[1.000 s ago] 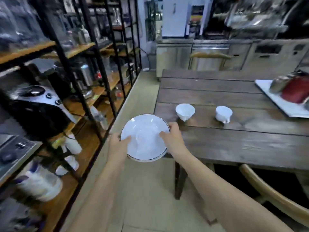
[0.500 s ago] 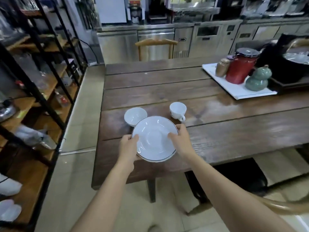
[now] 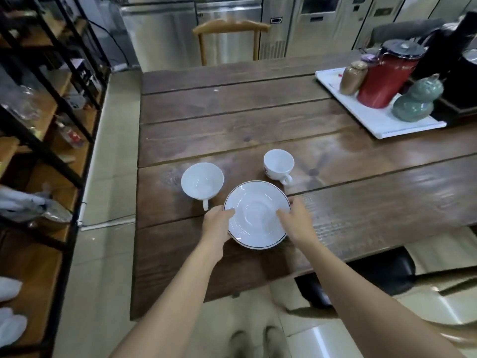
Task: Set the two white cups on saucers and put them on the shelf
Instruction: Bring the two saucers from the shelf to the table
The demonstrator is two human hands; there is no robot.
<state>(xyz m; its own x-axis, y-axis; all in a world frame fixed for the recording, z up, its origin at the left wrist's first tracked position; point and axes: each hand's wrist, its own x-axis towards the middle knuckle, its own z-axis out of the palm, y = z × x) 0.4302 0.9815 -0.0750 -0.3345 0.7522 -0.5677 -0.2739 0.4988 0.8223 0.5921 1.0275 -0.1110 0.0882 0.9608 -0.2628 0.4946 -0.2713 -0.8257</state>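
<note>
A white saucer (image 3: pixel 256 213) with a dark rim line is over the near part of the wooden table (image 3: pixel 258 120). My left hand (image 3: pixel 218 222) grips its left edge and my right hand (image 3: pixel 296 219) grips its right edge, thumbs on top. A second rim shows under its near edge, so it may be two stacked saucers. A wide white cup (image 3: pixel 202 182) stands just left of the saucer, handle toward me. A smaller white cup (image 3: pixel 278 164) with a printed mark stands behind the saucer, slightly to the right.
A white tray (image 3: pixel 374 120) at the far right carries a red pot (image 3: pixel 387 76), a brown jar (image 3: pixel 353 77) and a green gourd-shaped jar (image 3: pixel 415 100). Black-framed wooden shelves (image 3: pixel 46 104) line the left side. A wooden chair (image 3: pixel 229 37) stands behind the table.
I turned from the shelves to the table. The saucer in both hands moved forward and down over the tabletop, close to the two cups.
</note>
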